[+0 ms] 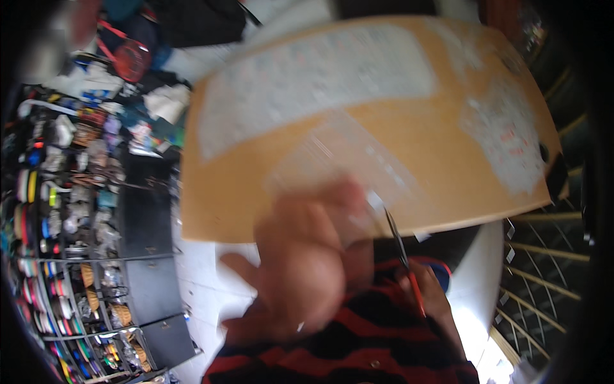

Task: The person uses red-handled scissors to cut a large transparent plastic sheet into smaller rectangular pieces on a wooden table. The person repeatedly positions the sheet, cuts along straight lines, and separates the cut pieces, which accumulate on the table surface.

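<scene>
My left hand [307, 237] is over the near edge of the brown table, smeared by motion. Its fingertips are close to a clear plastic bag or sheet [345, 150] on the tabletop, but the blur hides whether they hold it. My right hand [430, 291] is lower right, off the near edge, closed around what look like scissors [398, 238]. Their dark slim blades point up toward the table, and the handle is red-orange. By the blade tips shows a small white piece [375, 200], too blurred to name.
A wide pale sheet [313, 70] lies across the far part of the table [217, 205]. Crumpled clear plastic [508, 137] with red marks is at the right. Shelves of colourful rolls and goods [70, 256] fill the left; a rack [543, 256] stands at the right.
</scene>
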